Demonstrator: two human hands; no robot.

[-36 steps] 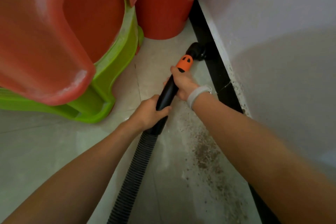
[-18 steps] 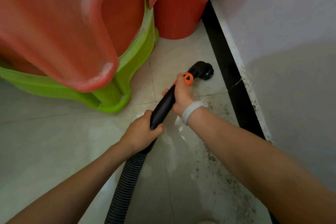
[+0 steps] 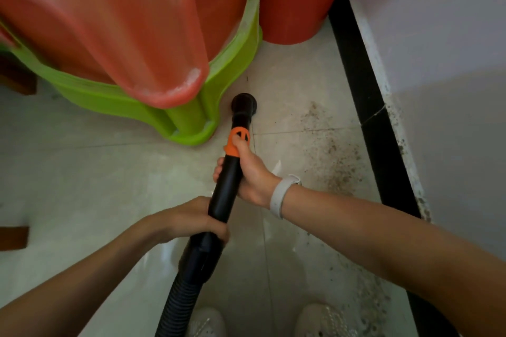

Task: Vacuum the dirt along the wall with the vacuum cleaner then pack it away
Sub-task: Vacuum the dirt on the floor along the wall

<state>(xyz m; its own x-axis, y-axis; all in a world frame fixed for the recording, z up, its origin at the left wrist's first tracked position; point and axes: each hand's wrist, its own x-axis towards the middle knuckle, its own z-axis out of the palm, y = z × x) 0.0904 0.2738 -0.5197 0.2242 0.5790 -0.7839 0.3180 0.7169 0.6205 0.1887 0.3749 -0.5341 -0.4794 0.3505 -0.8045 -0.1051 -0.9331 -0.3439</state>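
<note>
1. Pale shoes [image 3: 323, 321] stand on the tiled floor [image 3: 109, 172] at the bottom edge.
2. Ribbed black hose [image 3: 178, 301] rises to the left hand [image 3: 191, 220], whose fingers wrap the wand's lower end.
3. The right hand [image 3: 250, 175] grips the black wand [image 3: 226, 186] higher, thumb on its orange collar [image 3: 236, 142].
4. The nozzle [image 3: 243, 107] sits on the floor just beside the green stool [image 3: 191, 123], apart from the dirt [image 3: 336, 161] along the black skirting [image 3: 377, 131].

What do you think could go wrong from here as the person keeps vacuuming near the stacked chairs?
1. The nozzle sits beside the green chair leg, well left of the dirt by the black skirting, so that patch may get missed.
2. A push forward could knock the chair stack.
3. The hose trails past the shoes, a possible trip point.
</note>
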